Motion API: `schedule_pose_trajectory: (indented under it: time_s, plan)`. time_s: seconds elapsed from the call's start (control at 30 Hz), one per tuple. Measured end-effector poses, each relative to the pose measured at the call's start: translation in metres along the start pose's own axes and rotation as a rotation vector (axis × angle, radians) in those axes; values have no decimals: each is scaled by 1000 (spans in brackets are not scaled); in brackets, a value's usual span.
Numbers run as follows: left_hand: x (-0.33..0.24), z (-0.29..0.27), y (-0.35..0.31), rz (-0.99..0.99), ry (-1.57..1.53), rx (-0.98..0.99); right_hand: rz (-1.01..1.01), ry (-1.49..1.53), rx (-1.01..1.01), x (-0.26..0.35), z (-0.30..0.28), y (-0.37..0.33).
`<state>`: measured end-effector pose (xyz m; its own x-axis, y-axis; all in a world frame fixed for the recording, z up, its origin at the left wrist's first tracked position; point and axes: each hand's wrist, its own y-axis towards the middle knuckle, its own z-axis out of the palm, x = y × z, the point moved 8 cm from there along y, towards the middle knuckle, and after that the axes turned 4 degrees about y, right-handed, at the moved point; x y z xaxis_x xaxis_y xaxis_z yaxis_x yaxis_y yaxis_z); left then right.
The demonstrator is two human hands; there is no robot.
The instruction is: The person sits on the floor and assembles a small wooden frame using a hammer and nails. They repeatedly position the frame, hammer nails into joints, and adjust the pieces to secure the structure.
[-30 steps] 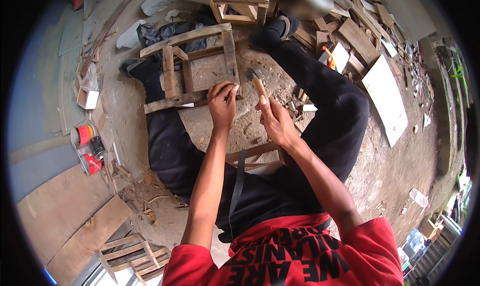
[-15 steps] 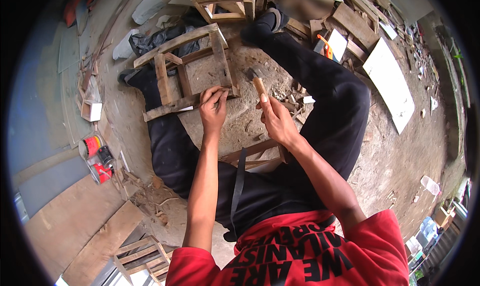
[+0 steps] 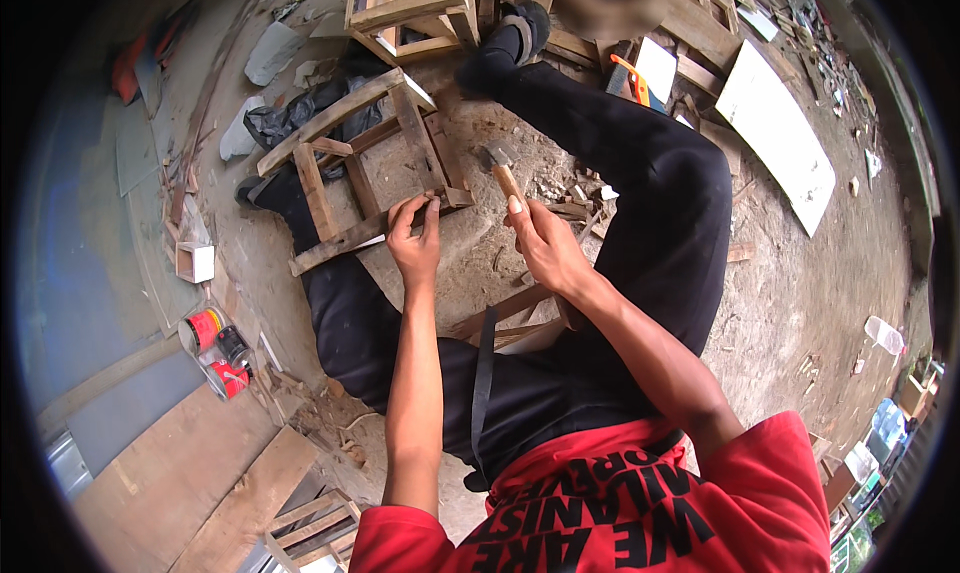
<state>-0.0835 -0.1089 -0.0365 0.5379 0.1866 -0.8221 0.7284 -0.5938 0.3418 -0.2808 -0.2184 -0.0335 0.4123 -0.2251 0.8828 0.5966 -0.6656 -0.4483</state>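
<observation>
A small open wooden frame (image 3: 340, 245) stands tilted across my left shin, its near rail turned toward me. At that rail's right end, near the corner, my left hand (image 3: 413, 245) has thumb and fingers pinched together. What they hold, if anything, is too small to make out. My right hand (image 3: 550, 248) grips the wooden handle of a hammer (image 3: 507, 181). The hammer's dark metal head is up, just right of the frame's corner and apart from it.
Another wooden frame (image 3: 410, 15) stands beyond my foot. An orange-handled tool (image 3: 630, 76) lies among scrap boards by a white panel (image 3: 775, 138). Red and black cans (image 3: 228, 348) sit at the left. Wood chips (image 3: 575, 198) litter the ground between my legs, near another wooden piece (image 3: 515, 308).
The view has shifted slightly. My left fingers have moved a little along the rail, still pinched. The hammer stays raised in my right hand, almost unmoved.
</observation>
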Motion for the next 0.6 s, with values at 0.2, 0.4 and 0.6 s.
schedule_pose_trajectory:
  time_s: [0.2, 0.4, 0.6]
  plan:
    - [-6, 1, 2, 108, 87, 63, 22, 18, 5, 0, -2, 0]
    - [-8, 1, 3, 140, 123, 84, 25, 18, 18, 5, 0, -3]
    - [-10, 2, 3, 146, 140, 86, 8, 21, 26, 2, 2, -2]
